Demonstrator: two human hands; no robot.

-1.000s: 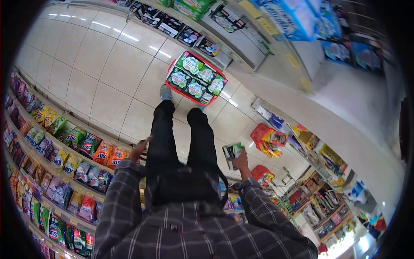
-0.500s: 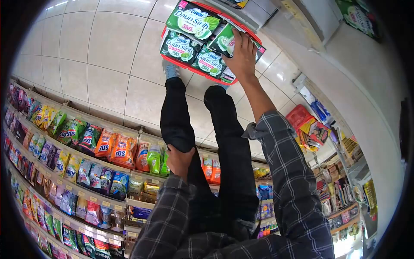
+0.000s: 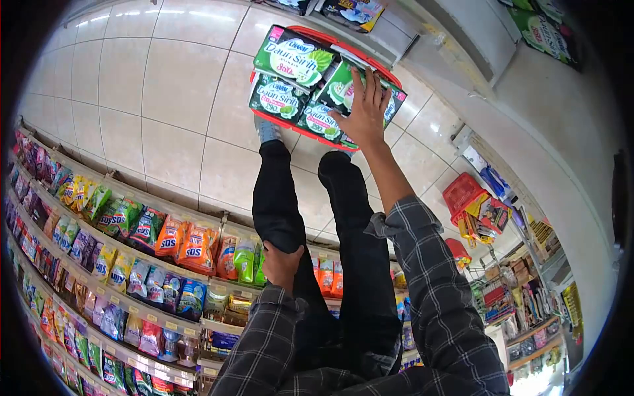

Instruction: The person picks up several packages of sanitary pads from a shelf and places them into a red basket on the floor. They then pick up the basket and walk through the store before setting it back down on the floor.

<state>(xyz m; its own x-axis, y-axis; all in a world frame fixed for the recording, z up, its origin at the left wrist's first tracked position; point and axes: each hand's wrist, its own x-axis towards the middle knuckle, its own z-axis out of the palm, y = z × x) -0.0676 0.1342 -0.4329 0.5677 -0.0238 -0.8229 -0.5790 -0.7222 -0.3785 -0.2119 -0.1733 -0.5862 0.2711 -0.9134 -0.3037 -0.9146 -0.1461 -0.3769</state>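
What I notice first is the change at my right hand (image 3: 370, 115): a second ago it held a green-and-black pack over the floor, to the right of the big basket, and now it lies over a pack (image 3: 340, 86) in the red basket (image 3: 290, 121). As I judge it, that is the carried pack, now part of the load. The hand isn't clenched; its fingers are spread across the pack's face, with the thumb towards the near side. My left hand (image 3: 282, 264) has come to rest on the left knee (image 3: 281, 228) and carries no product; I cannot tell how far its half-hidden fingers curl.

Counting, I make out four pack fronts in that basket: the one under my hand, the large one (image 3: 294, 59) to its left, and two smaller ones (image 3: 276, 96) (image 3: 320, 120) along the near side. More wrapping shows at the near and right edges, but I cannot tell how many packs it belongs to. The basket stands on the floor (image 3: 172, 79), just beyond two feet. Two more red containers (image 3: 461, 193) (image 3: 456, 249) sit off to the right, and on the left shelf I see two large orange pouches (image 3: 170, 235) (image 3: 196, 247) side by side.
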